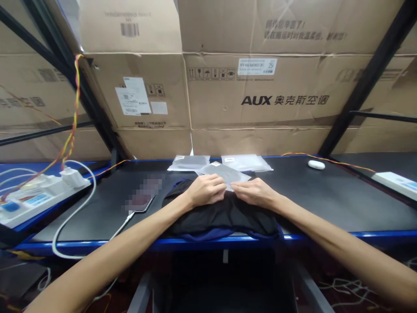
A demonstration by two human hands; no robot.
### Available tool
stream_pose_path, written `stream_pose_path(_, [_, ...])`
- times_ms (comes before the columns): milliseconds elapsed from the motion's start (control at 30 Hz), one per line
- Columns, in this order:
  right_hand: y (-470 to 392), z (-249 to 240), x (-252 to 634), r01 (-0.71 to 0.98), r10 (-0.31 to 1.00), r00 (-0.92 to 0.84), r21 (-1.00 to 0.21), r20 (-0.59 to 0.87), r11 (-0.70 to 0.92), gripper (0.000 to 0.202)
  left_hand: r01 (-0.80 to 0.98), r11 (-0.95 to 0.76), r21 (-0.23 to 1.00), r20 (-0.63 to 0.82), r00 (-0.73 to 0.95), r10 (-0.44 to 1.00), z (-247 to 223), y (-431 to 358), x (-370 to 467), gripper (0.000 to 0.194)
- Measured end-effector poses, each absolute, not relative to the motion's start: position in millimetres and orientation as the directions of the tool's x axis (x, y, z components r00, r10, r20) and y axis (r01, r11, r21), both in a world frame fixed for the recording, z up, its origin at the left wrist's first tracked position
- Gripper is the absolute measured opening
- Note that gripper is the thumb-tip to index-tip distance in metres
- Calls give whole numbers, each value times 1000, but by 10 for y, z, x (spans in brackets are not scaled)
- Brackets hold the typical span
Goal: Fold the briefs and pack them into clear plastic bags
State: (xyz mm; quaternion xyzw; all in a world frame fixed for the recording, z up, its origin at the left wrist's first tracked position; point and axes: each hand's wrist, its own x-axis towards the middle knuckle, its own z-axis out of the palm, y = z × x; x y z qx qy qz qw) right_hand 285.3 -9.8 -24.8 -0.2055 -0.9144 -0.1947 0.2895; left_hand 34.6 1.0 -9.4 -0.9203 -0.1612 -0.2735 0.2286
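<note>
Both hands meet over a folded black and navy fabric bundle (224,215) lying at the near edge of the black tabletop (325,195). The left hand (206,190) and right hand (256,192) each pinch an edge of a clear plastic bag (226,173), seemingly parting its mouth. Fingertips are hidden underneath; a blurred phone (143,198) lies left.
</note>
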Motion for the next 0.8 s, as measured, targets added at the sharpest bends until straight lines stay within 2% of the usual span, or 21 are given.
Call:
stream_pose_path(100, [-96, -223, 2897, 456, 193, -748, 281, 635, 844, 23, 428, -832, -354, 547, 816, 187, -54, 59, 273, 17])
stream_pose_path(167, [-89, -204, 2926, 452, 185, -734, 267, 653, 851, 21, 415, -830, -372, 515, 837, 188, -15, 85, 218, 17])
stream_pose_path(500, [-238, -147, 3043, 421, 201, -749, 219, 631, 880, 20, 420, -777, -468, 411, 883, 229, 101, 61, -22, 17])
stream_pose_path(800, [-281, -211, 3235, 454, 273, -738, 155, 617, 877, 21, 488, -730, -479, 394, 862, 319, 143, -8, -455, 16])
